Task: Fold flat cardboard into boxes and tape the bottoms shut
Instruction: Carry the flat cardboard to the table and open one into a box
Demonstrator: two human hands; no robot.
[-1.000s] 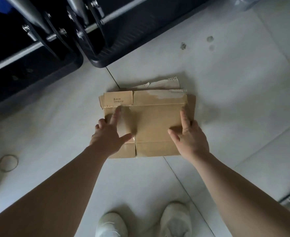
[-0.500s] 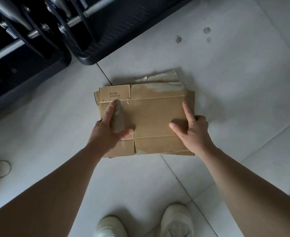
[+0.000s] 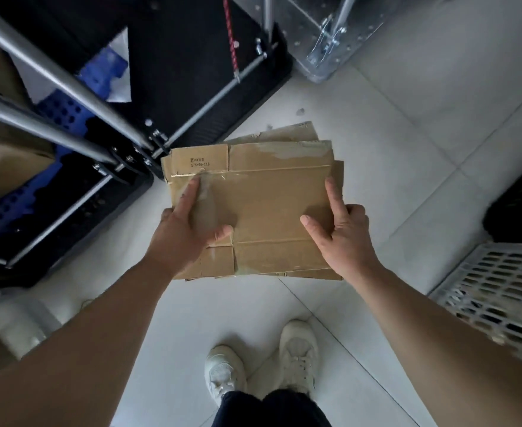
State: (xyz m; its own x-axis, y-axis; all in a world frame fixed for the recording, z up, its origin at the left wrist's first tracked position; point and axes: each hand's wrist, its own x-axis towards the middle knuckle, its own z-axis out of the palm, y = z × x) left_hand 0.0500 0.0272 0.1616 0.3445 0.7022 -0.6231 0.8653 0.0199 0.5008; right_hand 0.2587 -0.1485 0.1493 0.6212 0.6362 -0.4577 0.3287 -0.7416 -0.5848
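Black cart left of cardboard; white crate right; floor between free.

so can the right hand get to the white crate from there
Probably yes: only bare floor lies between the right hand and the white crate, though that hand holds the cardboard and must let go first.

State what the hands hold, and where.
The flattened cardboard stack: left hand grips its left edge, right hand its right edge, thumbs and forefingers on top.

Left hand, right hand: two. At least three flat brown cardboard sheets under the fingers. Two pale sneakers.
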